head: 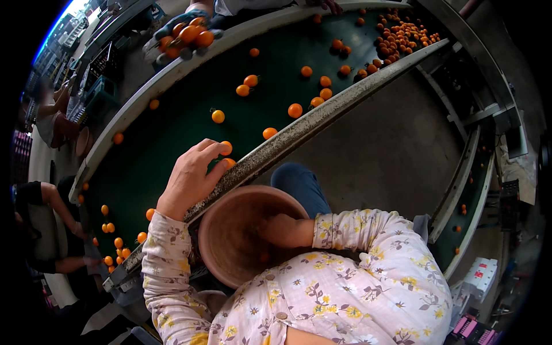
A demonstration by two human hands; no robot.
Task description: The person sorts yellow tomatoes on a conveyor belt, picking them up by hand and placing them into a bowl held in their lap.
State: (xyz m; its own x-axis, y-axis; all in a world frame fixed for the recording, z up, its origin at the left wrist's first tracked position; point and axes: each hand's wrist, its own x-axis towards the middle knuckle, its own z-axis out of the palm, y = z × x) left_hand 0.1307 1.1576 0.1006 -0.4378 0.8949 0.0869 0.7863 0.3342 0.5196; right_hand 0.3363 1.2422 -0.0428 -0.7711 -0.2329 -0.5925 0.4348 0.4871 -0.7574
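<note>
My left hand reaches over the green conveyor belt, its thumb and fingers curled at two small orange tomatoes beside the metal side rail. Whether it grips them cannot be made out. Down inside a round reddish-brown tub is my right hand, its fingers lost in shadow, so what they hold is hidden. Loose orange tomatoes lie scattered along the belt, with a dense pile of them at its far upper right end.
Across the belt, a person's gloved hand holds a bunch of orange tomatoes. Another person's forearms are at the belt's left end, near a group of tomatoes. A second, narrower belt runs at the right. Crates stand at the upper left.
</note>
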